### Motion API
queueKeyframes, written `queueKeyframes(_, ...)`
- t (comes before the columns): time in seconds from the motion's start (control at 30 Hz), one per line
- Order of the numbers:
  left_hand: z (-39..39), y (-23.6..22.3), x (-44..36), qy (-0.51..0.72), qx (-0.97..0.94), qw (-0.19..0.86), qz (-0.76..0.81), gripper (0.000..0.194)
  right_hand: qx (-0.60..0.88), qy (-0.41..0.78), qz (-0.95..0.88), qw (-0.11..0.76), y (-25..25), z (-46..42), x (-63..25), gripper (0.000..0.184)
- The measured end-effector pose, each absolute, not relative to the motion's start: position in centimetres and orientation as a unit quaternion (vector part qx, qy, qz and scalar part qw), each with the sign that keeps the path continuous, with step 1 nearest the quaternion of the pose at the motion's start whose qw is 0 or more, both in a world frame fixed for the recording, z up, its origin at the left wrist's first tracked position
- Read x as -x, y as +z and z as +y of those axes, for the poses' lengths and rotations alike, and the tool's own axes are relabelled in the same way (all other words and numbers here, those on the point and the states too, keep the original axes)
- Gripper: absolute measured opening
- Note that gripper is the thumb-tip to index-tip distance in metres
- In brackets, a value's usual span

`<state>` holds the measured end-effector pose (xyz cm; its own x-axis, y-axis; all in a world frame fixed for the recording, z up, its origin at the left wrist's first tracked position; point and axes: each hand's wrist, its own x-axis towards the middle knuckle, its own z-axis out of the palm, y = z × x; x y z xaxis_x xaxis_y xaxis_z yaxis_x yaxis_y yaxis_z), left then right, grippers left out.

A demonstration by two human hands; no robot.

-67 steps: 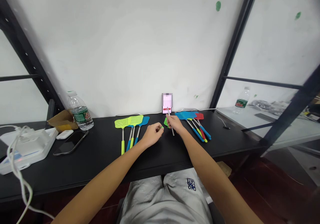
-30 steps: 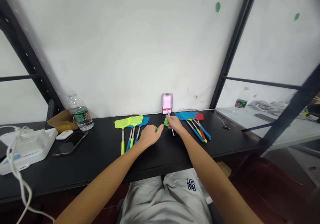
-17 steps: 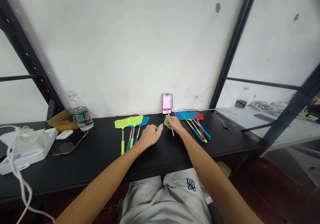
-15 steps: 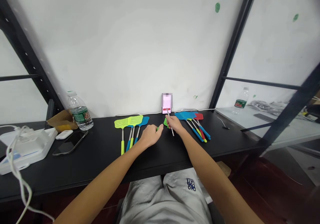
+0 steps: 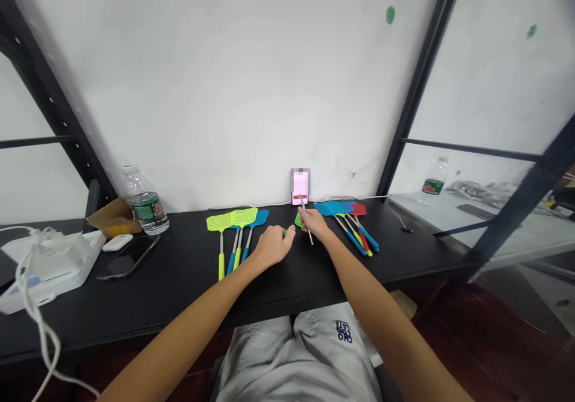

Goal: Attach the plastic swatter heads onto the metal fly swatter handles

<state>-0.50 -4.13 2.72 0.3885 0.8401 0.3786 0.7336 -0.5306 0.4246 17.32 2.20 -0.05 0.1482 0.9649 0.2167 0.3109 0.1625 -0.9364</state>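
Observation:
My left hand (image 5: pixel 275 244) is closed above the black tabletop, its thumb pointing right. A small bit of a bright green piece (image 5: pixel 285 233) shows between thumb and fist; the rest is hidden. My right hand (image 5: pixel 313 221) pinches a thin silver rod (image 5: pixel 310 236), which slants up toward the phone (image 5: pixel 300 187) propped against the wall. The rod's upper end overlaps the red bar on its screen; whether they touch I cannot tell. A green mesh swatter head (image 5: pixel 298 220) shows partly, just left of my right fingers.
Several yellow-green and blue fly swatters (image 5: pixel 244 217) lie left of my hands. More blue, red and yellow-green swatters (image 5: pixel 335 208) are stacked on the right. Farther left are a water bottle (image 5: pixel 148 207), a dark phone (image 5: pixel 129 258), a white case (image 5: pixel 117 242) and a power strip with cables (image 5: pixel 54 264).
Since the earliest frame, my left fist has turned over and its thumb has straightened along the green piece. My right hand and the silver rod have stayed nearly still.

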Motion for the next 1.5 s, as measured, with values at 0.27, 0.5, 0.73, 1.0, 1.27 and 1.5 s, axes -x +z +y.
queueKeyframes(0.27,-4.5,2.9,0.4,0.255,-0.833,0.09,0.483,0.057,0.565,0.316,-0.571,0.505,-0.3,2.3,-17.4,0.048)
queueKeyframes(0.5,-4.4,2.8,0.4,0.248,-0.839,0.092,0.475,0.057,0.563,0.321,-0.567,0.508,-0.2,2.2,-17.3,0.048)
queueKeyframes(0.73,-4.6,3.0,0.4,0.237,-0.837,0.092,0.485,0.056,0.568,0.314,-0.573,0.5,-0.1,2.2,-17.4,0.049)
queueKeyframes(1.0,-4.5,2.7,0.3,0.24,-0.837,0.072,0.487,0.054,0.567,0.32,-0.569,0.502,0.1,2.0,-17.3,0.048)
queueKeyframes(1.27,-3.9,2.4,0.4,0.241,-0.831,0.079,0.495,0.061,0.569,0.319,-0.569,0.501,0.1,1.9,-17.3,0.048)
queueKeyframes(1.5,-3.5,2.2,0.6,0.222,-0.829,0.086,0.506,0.067,0.562,0.314,-0.566,0.515,0.4,1.8,-17.2,0.051)
